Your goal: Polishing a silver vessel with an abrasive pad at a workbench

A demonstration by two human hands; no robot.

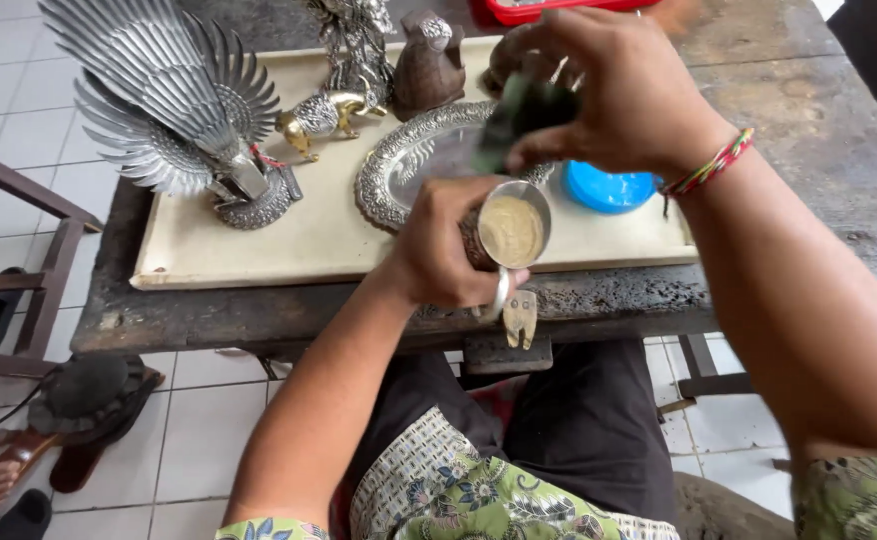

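Above the near edge of the dark, worn wooden counter (259, 315), the left hand (439, 250) is wrapped around a small round silver metal cup (509, 232) filled with tan, sandy paste, its mouth tilted toward the camera. The right hand (609, 85) hovers just above and behind the cup, fingers pinched tight on a dark green, blurred scrap of cloth or pad (519, 110); what exactly it is cannot be told. A red, green and yellow braided band (709, 165) circles the right wrist.

Under both hands a cream rectangular tray (259, 245) lies on the counter. On it rests an oval embossed silver platter (409, 160), directly behind the cup. Left of the platter stands a large silver bird figure with fanned feathers (174, 95), and between the two sits a small gold and silver bird figurine (319, 115). A brown rounded bird-shaped figure (429, 60) stands at the tray's far side, beside a tall ornate silver piece (359, 40). A round blue plastic lid (609, 188) lies on the tray just right of the cup, partly hidden by the right wrist.
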